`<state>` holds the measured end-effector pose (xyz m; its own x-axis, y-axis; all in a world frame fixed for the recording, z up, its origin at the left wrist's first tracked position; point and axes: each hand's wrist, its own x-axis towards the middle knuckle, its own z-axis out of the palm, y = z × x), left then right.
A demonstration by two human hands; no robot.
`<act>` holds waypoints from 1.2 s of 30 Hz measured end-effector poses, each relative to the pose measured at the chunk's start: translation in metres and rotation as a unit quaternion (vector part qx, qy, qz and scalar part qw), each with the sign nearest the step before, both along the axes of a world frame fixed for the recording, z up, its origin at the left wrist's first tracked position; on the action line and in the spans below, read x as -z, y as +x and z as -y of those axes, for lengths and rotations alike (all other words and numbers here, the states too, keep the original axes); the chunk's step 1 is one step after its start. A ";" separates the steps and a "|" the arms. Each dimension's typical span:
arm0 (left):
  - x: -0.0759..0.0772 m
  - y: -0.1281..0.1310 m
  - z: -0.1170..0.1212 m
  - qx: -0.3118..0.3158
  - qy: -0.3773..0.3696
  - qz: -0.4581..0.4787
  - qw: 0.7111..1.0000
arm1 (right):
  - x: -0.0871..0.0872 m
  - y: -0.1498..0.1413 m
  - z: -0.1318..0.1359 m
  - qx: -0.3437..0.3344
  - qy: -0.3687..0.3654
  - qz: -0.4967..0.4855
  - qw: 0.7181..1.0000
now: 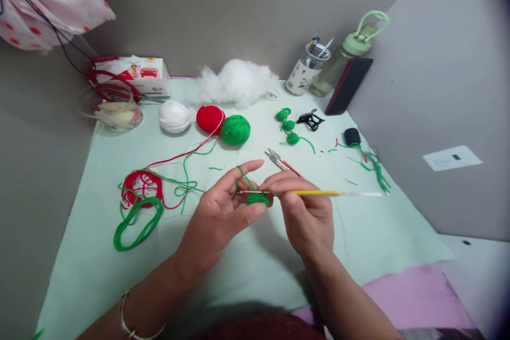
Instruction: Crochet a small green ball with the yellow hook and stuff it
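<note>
A small green crochet piece (257,199) is pinched between the thumb and fingers of my left hand (221,204). Green yarn loops over that hand's raised index finger and runs down to the piece. My right hand (308,212) grips a crochet hook (316,193) by its yellow handle, pointing left. The hook's metal shaft lies across the top edge of the piece; whether it passes through a stitch I cannot tell. Just beyond my right hand lie thread snips (282,161), partly hidden by its fingers. The green yarn ball (235,130) sits farther back.
Behind are a red yarn ball (210,119), a white yarn ball (174,116) and fluffy stuffing (241,82). Loose red yarn (159,194) and a green skein (139,228) lie left. Small green crocheted pieces (289,125), a black claw clip (311,120), a pen cup (306,71), a bottle (338,66) and a phone (348,86) are right.
</note>
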<state>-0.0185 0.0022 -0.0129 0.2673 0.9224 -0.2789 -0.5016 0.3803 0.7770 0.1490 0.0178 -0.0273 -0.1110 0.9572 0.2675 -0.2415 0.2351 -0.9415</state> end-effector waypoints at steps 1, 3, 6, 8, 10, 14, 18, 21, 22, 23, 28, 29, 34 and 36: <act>0.000 0.000 0.001 -0.002 0.012 -0.011 1.000 | 0.001 0.000 0.002 0.014 0.015 0.012 1.000; 0.000 0.000 0.001 0.006 0.031 -0.021 0.999 | 0.001 0.000 0.003 0.029 0.018 0.003 0.999; -0.004 -0.001 0.001 0.016 0.044 -0.017 0.999 | -0.003 0.000 0.001 0.026 -0.009 -0.048 0.998; -0.007 -0.002 0.002 0.012 0.040 -0.020 0.999 | -0.007 -0.001 0.000 0.019 -0.025 -0.067 0.997; -0.010 -0.004 0.004 0.008 0.037 -0.034 0.999 | -0.009 -0.001 -0.001 0.015 -0.031 -0.064 0.997; -0.011 -0.006 0.005 0.004 0.067 -0.071 0.995 | -0.010 0.001 0.001 0.011 -0.029 -0.050 0.998; -0.012 -0.007 0.005 -0.004 0.095 -0.097 0.991 | -0.011 0.005 0.004 -0.002 -0.017 -0.043 0.999; -0.013 -0.008 0.006 -0.012 0.111 -0.115 0.987 | -0.012 0.007 0.009 0.004 0.028 -0.012 1.000; -0.013 -0.008 0.007 -0.016 0.115 -0.123 0.986 | -0.013 0.007 0.011 0.011 0.050 0.002 0.999; -0.014 -0.008 0.007 -0.019 0.119 -0.129 0.984 | -0.014 0.008 0.013 0.021 0.073 0.018 0.997; -0.016 -0.007 0.010 -0.056 0.148 -0.184 0.970 | -0.016 0.009 0.019 0.058 0.213 0.131 0.966; -0.017 -0.006 0.012 -0.070 0.154 -0.206 0.964 | -0.016 0.009 0.020 0.065 0.253 0.159 0.952; -0.017 0.002 0.016 -0.097 0.122 -0.193 0.969 | -0.009 0.010 0.026 0.118 0.318 0.318 0.885; -0.017 0.003 0.014 -0.053 0.055 -0.078 0.994 | -0.007 0.010 0.027 0.128 0.314 0.326 0.883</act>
